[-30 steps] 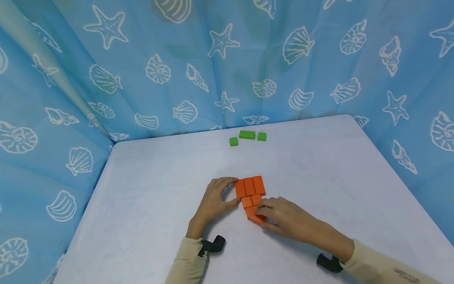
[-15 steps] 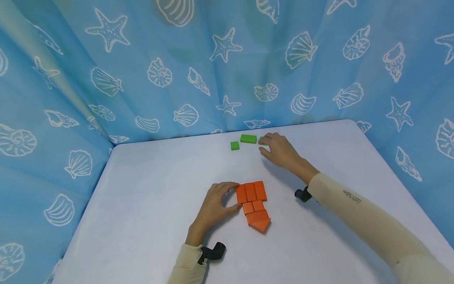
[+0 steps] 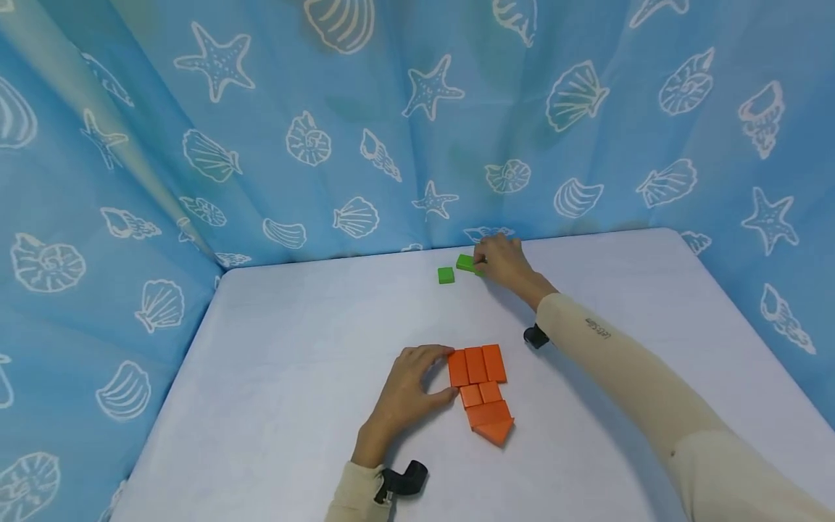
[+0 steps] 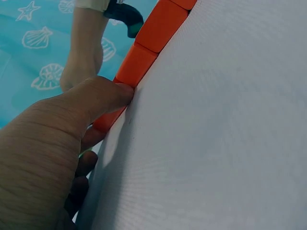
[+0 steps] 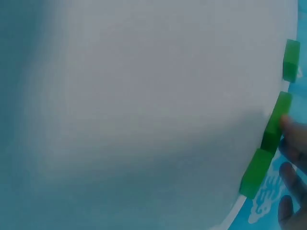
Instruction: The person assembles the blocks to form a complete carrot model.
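Observation:
Several orange building blocks (image 3: 475,365) lie together in one flat shape on the white table, with a triangular block (image 3: 496,432) at its near end. My left hand (image 3: 407,391) pinches the leftmost orange block (image 3: 459,368) of the top row, index finger at its far end and thumb at its near end. At the table's far edge, my right hand (image 3: 502,259) is over the green blocks. One fingertip touches the long green block (image 5: 277,120); my thumb is hidden. A small green block (image 5: 256,173) sits against the long one's end.
Another small green block (image 3: 446,275) stands apart, left of the long one. A blue curtain (image 3: 391,145) with white shells and starfish hangs behind the table (image 3: 293,348) and along its sides.
My right hand has left the near orange blocks and reached the green ones at the back. The long green block has turned slightly. My left hand stays at the orange blocks.

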The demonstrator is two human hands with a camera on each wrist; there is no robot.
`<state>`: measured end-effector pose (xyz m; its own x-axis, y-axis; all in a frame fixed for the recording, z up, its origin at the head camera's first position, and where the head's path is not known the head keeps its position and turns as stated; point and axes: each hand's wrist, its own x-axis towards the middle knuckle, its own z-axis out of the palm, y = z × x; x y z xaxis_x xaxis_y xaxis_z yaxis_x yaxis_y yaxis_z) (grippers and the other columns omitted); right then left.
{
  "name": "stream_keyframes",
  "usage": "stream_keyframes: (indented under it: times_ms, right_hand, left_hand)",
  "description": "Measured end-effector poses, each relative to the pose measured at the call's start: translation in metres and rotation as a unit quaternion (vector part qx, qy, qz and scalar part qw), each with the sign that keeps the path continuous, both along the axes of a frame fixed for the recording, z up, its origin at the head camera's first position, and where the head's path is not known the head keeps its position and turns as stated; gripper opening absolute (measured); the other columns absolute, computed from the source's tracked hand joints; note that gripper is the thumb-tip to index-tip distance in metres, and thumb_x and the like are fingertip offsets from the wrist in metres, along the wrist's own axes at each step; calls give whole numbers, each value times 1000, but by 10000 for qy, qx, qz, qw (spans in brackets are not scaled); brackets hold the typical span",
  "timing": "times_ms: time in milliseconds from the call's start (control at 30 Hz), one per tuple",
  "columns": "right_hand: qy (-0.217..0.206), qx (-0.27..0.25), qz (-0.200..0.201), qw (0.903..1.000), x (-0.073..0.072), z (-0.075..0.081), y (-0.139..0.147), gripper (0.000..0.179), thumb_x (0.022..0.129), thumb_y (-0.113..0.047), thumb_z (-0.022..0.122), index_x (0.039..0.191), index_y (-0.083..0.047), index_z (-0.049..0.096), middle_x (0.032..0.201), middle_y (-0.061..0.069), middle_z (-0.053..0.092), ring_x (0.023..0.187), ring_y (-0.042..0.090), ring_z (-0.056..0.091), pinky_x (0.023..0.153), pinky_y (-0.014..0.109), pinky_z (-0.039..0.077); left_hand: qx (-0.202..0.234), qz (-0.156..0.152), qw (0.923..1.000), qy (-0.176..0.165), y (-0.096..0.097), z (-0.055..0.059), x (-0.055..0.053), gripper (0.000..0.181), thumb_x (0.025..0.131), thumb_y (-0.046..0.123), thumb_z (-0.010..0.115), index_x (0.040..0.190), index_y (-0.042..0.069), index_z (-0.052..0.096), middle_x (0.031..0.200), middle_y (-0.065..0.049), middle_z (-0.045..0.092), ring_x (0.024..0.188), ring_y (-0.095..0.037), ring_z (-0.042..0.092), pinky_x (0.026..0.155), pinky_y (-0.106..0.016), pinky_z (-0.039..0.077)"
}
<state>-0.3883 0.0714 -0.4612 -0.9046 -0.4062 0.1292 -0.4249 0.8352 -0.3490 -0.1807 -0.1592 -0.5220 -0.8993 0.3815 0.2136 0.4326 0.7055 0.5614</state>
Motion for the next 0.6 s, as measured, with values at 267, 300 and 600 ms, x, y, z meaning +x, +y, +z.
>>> stream_keyframes:
  times_ms: [267,300,600]
  right_hand:
    - [-189,-246,3,9995,19,1,4,4,89,-15,76,86,-13,76,112,7,69,114,33,49,91,54,31]
    - [-259,-270,42,9993,23,1,4,4,89,-15,76,86,-12,76,110,7,70,112,33,50,91,54,31]
    - [-528,-475,566,9959,74,-5,8,18,87,-14,79,105,-15,79,110,3,70,116,31,54,96,59,32]
  left_hand:
    - [78,-25,9999,77,1,3,1,58,85,38,75,138,22,59,140,4,56,124,-20,48,106,-43,39]
    - [67,-32,9999,78,0,2,1,57,85,38,75,138,22,59,139,3,57,124,-20,48,106,-43,39]
    - [17,-56,10000,53,0,4,0,58,86,38,75,138,21,58,140,3,56,124,-21,48,107,-43,38]
